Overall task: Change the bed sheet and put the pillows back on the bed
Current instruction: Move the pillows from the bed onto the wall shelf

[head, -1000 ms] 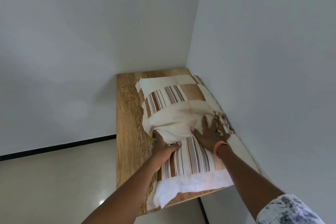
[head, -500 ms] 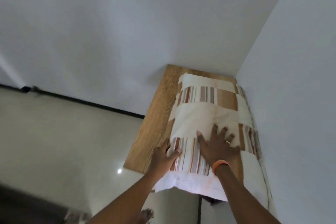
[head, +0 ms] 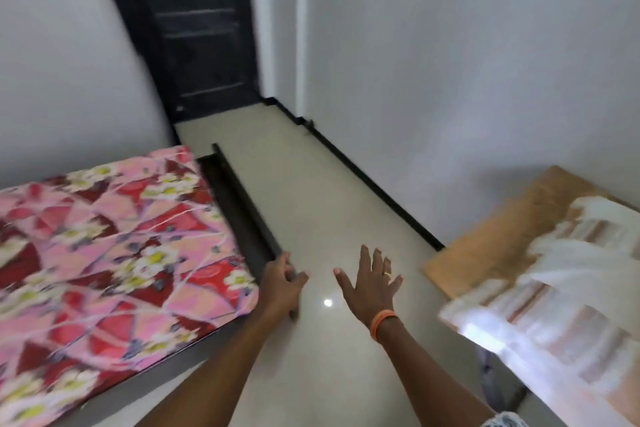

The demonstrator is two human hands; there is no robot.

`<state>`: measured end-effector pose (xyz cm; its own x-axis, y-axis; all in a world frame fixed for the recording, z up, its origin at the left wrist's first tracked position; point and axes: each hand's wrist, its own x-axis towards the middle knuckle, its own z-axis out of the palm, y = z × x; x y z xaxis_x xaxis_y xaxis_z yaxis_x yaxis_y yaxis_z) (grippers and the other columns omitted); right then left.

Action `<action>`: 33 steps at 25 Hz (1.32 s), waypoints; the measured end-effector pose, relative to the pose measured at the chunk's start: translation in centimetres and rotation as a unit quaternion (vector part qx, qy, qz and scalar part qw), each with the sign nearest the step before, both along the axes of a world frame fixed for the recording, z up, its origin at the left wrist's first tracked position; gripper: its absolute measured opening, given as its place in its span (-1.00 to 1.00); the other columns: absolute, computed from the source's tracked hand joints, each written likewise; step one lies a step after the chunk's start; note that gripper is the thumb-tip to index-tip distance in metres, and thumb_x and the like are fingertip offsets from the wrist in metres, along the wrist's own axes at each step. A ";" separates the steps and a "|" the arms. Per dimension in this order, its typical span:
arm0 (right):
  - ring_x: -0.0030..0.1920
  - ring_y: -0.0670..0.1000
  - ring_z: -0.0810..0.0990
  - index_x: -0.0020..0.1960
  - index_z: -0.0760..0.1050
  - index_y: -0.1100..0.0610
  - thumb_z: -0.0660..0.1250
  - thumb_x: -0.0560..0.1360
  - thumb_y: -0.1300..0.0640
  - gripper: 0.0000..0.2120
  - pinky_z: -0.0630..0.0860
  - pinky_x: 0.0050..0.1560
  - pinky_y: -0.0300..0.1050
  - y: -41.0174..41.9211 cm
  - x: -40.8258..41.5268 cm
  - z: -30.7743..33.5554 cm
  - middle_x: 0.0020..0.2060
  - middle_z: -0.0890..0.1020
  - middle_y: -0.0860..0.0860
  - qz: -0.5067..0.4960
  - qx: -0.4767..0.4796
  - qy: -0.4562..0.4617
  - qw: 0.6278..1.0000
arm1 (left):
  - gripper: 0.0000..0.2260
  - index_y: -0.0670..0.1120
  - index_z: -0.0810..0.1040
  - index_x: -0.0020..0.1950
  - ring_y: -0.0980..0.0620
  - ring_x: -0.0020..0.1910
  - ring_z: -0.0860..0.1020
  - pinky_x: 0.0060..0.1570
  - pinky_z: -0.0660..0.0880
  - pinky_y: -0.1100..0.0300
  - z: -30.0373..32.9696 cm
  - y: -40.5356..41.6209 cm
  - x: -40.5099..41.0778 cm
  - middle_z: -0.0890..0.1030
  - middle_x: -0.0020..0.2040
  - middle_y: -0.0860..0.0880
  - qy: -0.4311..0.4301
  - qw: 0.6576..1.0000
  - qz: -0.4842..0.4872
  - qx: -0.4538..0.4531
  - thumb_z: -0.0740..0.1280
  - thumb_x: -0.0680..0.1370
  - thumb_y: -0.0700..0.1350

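Observation:
A bed with a pink and red floral mattress (head: 104,253) lies at the left in a black frame (head: 239,204). The striped brown and cream pillows (head: 554,305) are stacked on a wooden table (head: 502,232) at the right, blurred by motion. My left hand (head: 278,284) hangs in front of the bed frame's near corner with loosely curled fingers and holds nothing; whether it touches the frame is unclear. Spread flat over the floor between bed and table is my right hand (head: 372,282), which is empty and wears a ring and an orange wristband.
A glossy tiled floor (head: 329,184) runs between bed and table toward a dark door (head: 201,38) at the back. White walls with a black skirting strip close in on the right and behind the bed.
Both hands have come off the pillows, which stay on the table. My view has swung left from the table corner to the bed, floor and door.

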<state>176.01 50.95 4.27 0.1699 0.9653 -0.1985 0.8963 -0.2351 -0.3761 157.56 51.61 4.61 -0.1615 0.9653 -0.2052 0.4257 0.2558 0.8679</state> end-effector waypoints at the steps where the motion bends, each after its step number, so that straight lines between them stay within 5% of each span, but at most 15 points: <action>1: 0.57 0.21 -0.11 0.60 -0.10 0.04 0.00 0.54 -0.39 -0.20 -0.18 0.44 0.39 0.4 -4.6 -0.1 0.59 -0.03 0.12 0.032 0.003 0.012 0.999 | -0.45 -0.11 0.41 0.46 -0.05 0.07 0.55 0.10 0.49 0.12 -0.2 -1.3 -5.1 0.56 0.13 -0.11 -0.009 0.998 0.063 0.004 0.47 0.50 -0.07; 8: 0.46 0.18 0.27 0.56 0.06 0.11 0.14 0.58 -0.23 -0.31 0.16 0.41 0.32 -3.9 -41.6 0.6 0.46 0.28 0.13 0.225 0.006 0.080 0.971 | -0.57 -0.21 0.48 0.29 -0.16 0.03 0.56 -0.09 0.45 0.12 -0.7 -17.9 -39.8 0.55 0.00 -0.08 -0.011 0.941 0.338 -0.015 0.48 0.50 -0.07; 10: 0.45 0.20 0.28 0.56 0.06 0.10 0.14 0.58 -0.23 -0.32 0.17 0.40 0.32 -7.1 -51.2 1.1 0.46 0.29 0.14 0.283 -0.026 0.111 0.952 | -0.63 -0.23 0.52 0.19 -0.19 0.02 0.57 -0.10 0.41 0.13 -0.1 -23.1 -48.0 0.54 -0.07 -0.06 0.003 0.914 0.406 -0.008 0.49 0.49 -0.08; 17: 0.43 0.25 0.31 0.56 0.05 0.13 0.11 0.61 -0.22 -0.33 0.23 0.37 0.28 -15.8 -78.5 0.2 0.49 0.23 0.16 0.428 -0.081 0.171 0.884 | -0.53 -0.18 0.46 0.32 -0.10 0.05 0.53 -0.01 0.47 0.11 -0.8 -36.3 -68.5 0.55 0.11 -0.15 -0.027 0.807 0.589 -0.001 0.47 0.51 0.00; 24: 0.48 0.22 0.25 0.56 0.06 0.28 0.16 0.63 -0.11 -0.32 0.23 0.42 0.10 -21.3 -105.9 -1.6 0.51 0.21 0.25 0.482 -0.176 0.238 0.825 | -0.51 -0.19 0.48 0.30 -0.06 0.00 0.52 -0.04 0.45 0.12 -0.2 -42.4 -89.8 0.52 0.02 -0.07 0.001 0.743 0.669 -0.026 0.48 0.48 0.03; 28: 0.45 0.23 0.31 0.53 0.11 0.33 0.18 0.63 -0.08 -0.34 0.27 0.38 0.05 -23.5 -120.3 0.0 0.47 0.28 0.28 0.501 -0.220 0.270 0.793 | -0.67 -0.06 0.46 0.08 0.13 -0.17 0.50 -0.16 0.45 0.21 2.4 -44.0 -102.7 0.50 -0.09 0.06 0.059 0.739 0.671 -0.026 0.48 0.48 0.06; 30: 0.44 0.22 0.32 0.52 0.14 0.34 0.18 0.63 -0.05 -0.37 0.27 0.38 0.01 -24.5 -126.2 0.1 0.47 0.30 0.27 0.502 -0.222 0.278 0.789 | -0.63 -0.04 0.47 0.20 0.14 -0.09 0.51 -0.16 0.40 0.31 3.0 -44.7 -107.9 0.50 0.00 0.07 0.051 0.736 0.674 -0.025 0.47 0.49 0.06; 33: 0.44 0.22 0.33 0.51 0.16 0.34 0.19 0.63 -0.08 -0.36 0.28 0.39 0.02 -26.0 -134.6 -0.5 0.47 0.31 0.26 0.491 -0.263 0.280 0.782 | -0.68 -0.10 0.49 0.10 0.08 -0.10 0.54 -0.08 0.46 0.15 2.4 -46.4 -116.1 0.55 -0.05 0.02 0.036 0.737 0.673 -0.044 0.49 0.48 0.01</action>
